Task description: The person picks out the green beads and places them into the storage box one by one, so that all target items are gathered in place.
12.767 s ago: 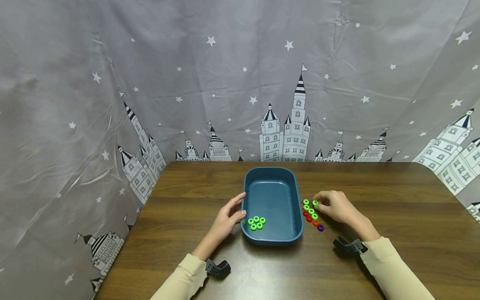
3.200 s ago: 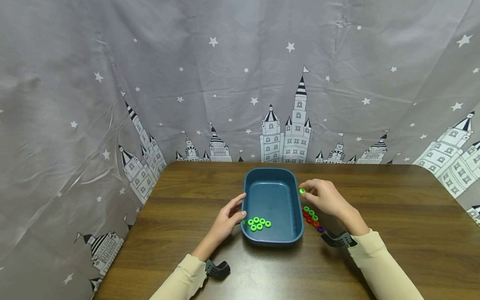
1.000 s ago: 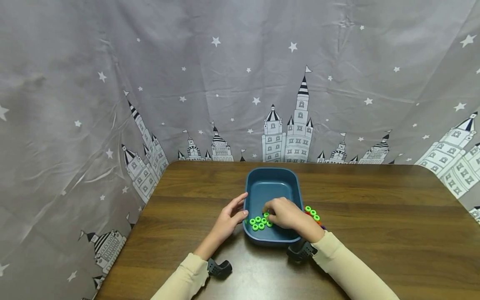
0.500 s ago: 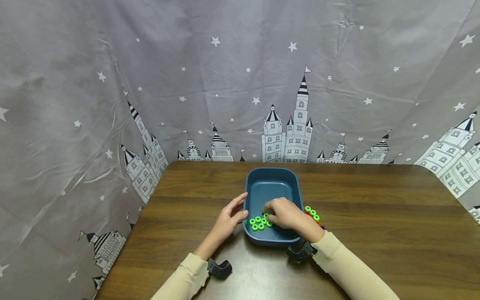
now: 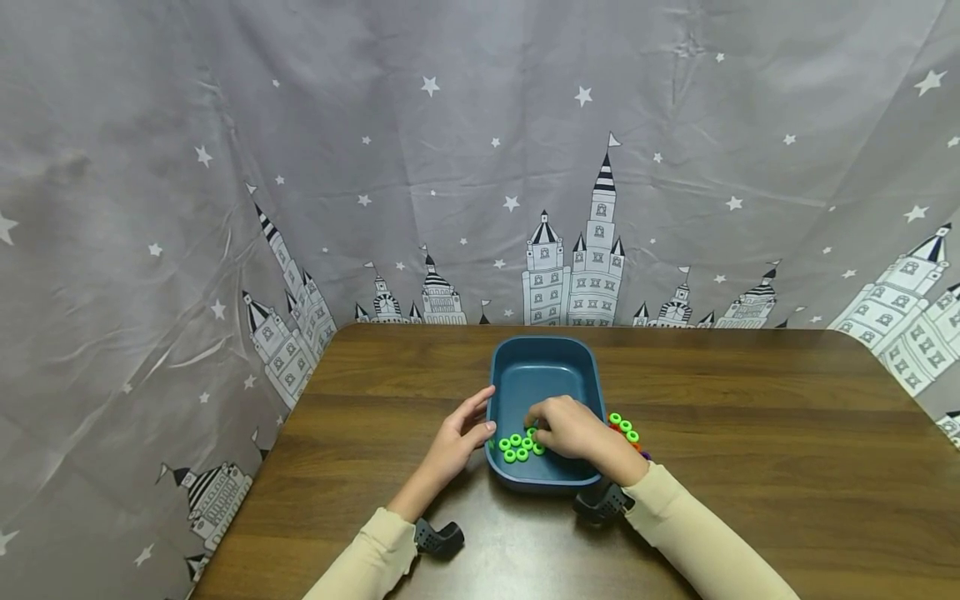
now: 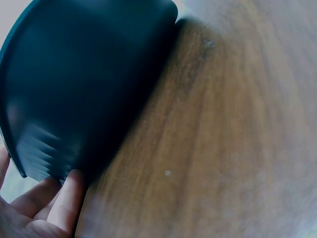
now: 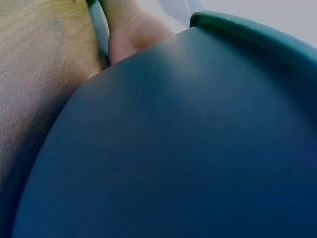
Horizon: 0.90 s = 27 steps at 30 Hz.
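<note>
A blue plastic bin [image 5: 543, 354] stands on the table, with several small green rings [image 5: 516, 440] grouped at its near left corner. My left hand [image 5: 455, 435] rests against the bin's left side, fingertips and thumb at the rim. In the left wrist view, the fingers [image 6: 69, 201] touch the ridged outer wall. Inside the bin, my right hand [image 5: 570, 427] pinches one green ring [image 5: 532, 432] between thumb and finger, beside the others. The right wrist view is mostly filled by the bin's outer wall [image 7: 163, 148], which hides the right fingertips.
Right of the bin, a few green rings [image 5: 626, 426] lie on the wooden table [image 5: 735, 417]. Red, orange and purple ones beside them are partly covered by the right arm and bin. A grey castle-print curtain [image 5: 450, 167] hangs behind the table.
Earlier, my right hand picked at rings on the table, then lifted a green one and carried it left into the bin. More green rings are inside now. Over the last second both hands stay still.
</note>
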Tool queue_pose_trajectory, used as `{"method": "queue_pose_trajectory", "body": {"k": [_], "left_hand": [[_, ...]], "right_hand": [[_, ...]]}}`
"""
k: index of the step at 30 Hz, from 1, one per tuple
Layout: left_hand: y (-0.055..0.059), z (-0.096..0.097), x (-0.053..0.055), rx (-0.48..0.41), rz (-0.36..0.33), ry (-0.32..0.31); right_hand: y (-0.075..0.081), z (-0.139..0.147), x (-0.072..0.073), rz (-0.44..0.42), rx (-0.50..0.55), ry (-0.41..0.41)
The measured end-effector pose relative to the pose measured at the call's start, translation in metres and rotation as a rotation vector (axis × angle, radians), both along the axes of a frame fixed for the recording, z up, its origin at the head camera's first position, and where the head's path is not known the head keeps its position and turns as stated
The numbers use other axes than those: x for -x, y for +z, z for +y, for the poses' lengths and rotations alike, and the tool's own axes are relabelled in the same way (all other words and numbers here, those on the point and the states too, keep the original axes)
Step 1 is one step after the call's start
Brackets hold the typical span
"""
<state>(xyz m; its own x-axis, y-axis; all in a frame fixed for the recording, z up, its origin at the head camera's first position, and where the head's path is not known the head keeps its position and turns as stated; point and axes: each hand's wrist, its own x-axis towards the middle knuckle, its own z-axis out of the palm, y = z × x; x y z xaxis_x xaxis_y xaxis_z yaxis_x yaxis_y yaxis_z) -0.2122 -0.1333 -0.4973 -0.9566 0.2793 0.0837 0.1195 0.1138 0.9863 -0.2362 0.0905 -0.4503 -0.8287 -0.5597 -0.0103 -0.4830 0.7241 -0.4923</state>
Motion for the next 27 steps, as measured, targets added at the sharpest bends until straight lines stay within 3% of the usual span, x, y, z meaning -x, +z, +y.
{"method": "queue_pose_trajectory", "body": {"k": [9, 17, 27], "left_hand": [[-0.001, -0.001, 0.001, 0.001, 0.008, 0.007], [-0.001, 0.001, 0.0, 0.009, 0.014, 0.01], [-0.001, 0.0, 0.0, 0.009, 0.015, 0.019]], "right_hand": [[0.002, 0.001, 0.0, 0.02, 0.017, 0.004], [0.012, 0.012, 0.0, 0.158, 0.166, 0.032], [0.034, 0.048, -0.002, 0.217, 0.267, -0.07]]}}
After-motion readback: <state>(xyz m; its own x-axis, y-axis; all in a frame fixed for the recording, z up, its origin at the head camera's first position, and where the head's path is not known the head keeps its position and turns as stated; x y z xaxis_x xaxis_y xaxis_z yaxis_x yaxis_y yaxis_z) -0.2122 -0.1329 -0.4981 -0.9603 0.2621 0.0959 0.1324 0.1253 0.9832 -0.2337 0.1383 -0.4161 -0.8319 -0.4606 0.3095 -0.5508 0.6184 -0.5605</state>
